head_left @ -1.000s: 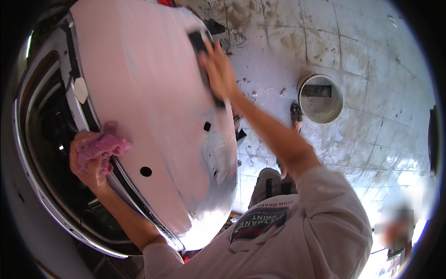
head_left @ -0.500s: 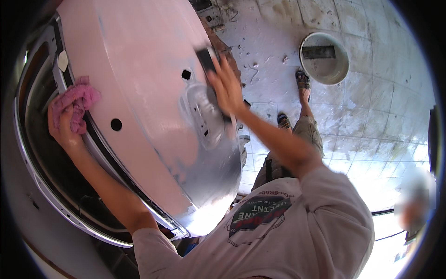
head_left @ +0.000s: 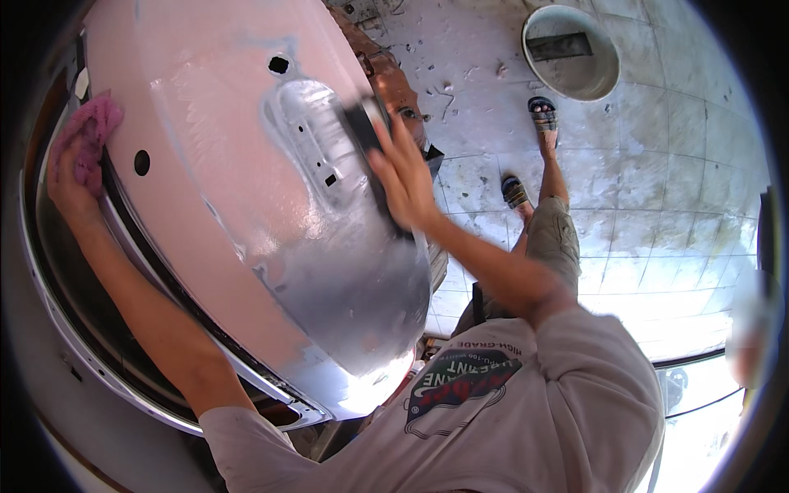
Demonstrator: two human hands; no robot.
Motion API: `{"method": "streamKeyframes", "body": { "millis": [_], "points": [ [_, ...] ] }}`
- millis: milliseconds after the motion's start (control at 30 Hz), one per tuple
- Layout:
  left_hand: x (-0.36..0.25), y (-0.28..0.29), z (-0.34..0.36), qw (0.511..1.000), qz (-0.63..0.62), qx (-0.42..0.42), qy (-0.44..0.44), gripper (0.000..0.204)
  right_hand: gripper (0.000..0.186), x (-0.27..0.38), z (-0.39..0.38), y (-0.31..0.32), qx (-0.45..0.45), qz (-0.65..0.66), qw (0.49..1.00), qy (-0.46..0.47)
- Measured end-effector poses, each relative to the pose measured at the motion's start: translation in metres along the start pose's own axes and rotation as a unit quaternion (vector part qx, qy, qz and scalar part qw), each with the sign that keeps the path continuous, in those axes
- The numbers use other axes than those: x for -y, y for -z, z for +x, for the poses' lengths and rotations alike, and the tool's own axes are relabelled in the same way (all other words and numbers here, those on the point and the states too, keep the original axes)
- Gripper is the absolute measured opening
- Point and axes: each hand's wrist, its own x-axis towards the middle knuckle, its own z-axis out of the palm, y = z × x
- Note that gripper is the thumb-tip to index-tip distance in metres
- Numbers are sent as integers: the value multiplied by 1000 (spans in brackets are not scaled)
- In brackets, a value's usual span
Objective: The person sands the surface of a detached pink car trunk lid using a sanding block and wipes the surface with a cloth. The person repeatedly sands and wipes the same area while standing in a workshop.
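A large car door panel (head_left: 222, 164), coated in matte pink with a wet sheen, lies in front of me. Bare grey metal shows on its near right part and around the recessed handle area. My left hand (head_left: 76, 177) is closed around a crumpled pink cloth (head_left: 97, 130) at the door's left edge, by the window opening. On the right edge of the panel my right hand (head_left: 403, 177) presses a long dark sanding block (head_left: 359, 126) against the surface, fingers laid over it. Motion blurs those fingers, and the hand covers much of the block.
A round pale basin (head_left: 608, 78) with a dark strip inside stands on the wet tiled floor (head_left: 649, 181) at the far right. Brown torn material (head_left: 386, 82) lies beyond the panel's right edge. My sandalled feet are between basin and door. A blurred person (head_left: 749, 337) is at the right rim.
The door and basin sit higher and further left in view as my view has shifted. My right hand with the sanding block has moved nearer along the panel's edge; the left still grips the cloth.
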Motion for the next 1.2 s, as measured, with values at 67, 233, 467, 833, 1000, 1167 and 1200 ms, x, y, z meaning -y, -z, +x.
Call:
{"method": "streamKeyframes", "body": {
  "millis": [67,233,467,833,1000,1167,1200],
  "points": [
    [-3,-10,4,1000,1,14,-9,40,51,-4,93,-9,-8,-3,999,40],
    [-14,-12,4,1000,12,12,-15,41,54,-9,117,-13,-21,3,999,43],
    [-6,-1,-5,1000,13,15,3,42,54,6,-17,3,39,0,999,5],
    [2,8,-7,999,30,-25,30,43,53,9,4,4,23,6,1000,-3],
    [6,16,-11,999,39,-7,20,37,54,4,66,-11,27,-34,999,-15],
    [-20,-24,-3,998,-22,13,-53,36,54,-15,276,-51,39,-73,996,-31],
    [-26,-27,-2,999,25,-22,-37,35,55,-11,276,-54,-10,-49,998,-34]
  ]
}}
